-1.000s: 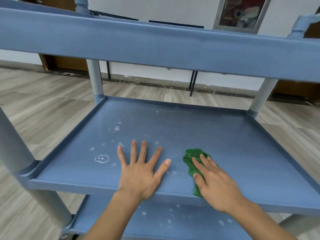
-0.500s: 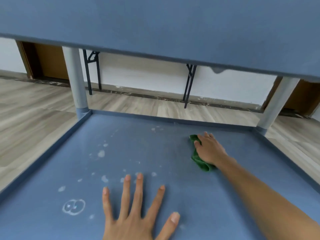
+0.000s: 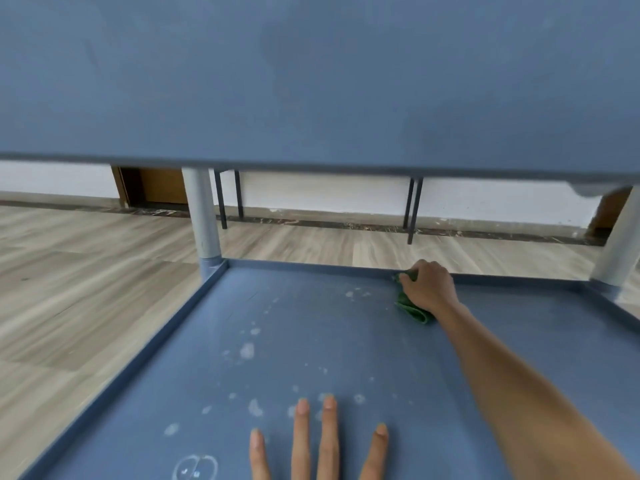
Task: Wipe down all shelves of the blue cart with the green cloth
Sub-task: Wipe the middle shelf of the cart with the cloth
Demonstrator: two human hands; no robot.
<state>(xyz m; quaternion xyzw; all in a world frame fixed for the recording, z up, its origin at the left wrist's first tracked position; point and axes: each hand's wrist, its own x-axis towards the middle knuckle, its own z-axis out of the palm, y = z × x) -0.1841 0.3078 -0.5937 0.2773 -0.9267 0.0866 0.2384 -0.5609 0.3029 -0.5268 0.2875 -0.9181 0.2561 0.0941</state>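
I look in under the upper shelf (image 3: pixel 311 81) of the blue cart at its middle shelf (image 3: pixel 311 348), which carries several white dried spots. My right hand (image 3: pixel 429 289) reaches to the shelf's far rim (image 3: pixel 311 265) and presses the crumpled green cloth (image 3: pixel 410 308) onto the surface there; most of the cloth is hidden under the palm. My left hand (image 3: pixel 318 441) lies flat near the front of the shelf with its fingers spread and nothing in it; only the fingers show.
Grey posts stand at the far left corner (image 3: pixel 204 216) and far right corner (image 3: pixel 620 237). Beyond the cart lie a wooden floor (image 3: pixel 86 289), a white wall and thin black metal legs (image 3: pixel 412 209). The upper shelf hangs low overhead.
My right hand has slid the cloth from the front of the shelf to the far rim. The view has dropped in under the upper shelf, and my left hand stays flat.
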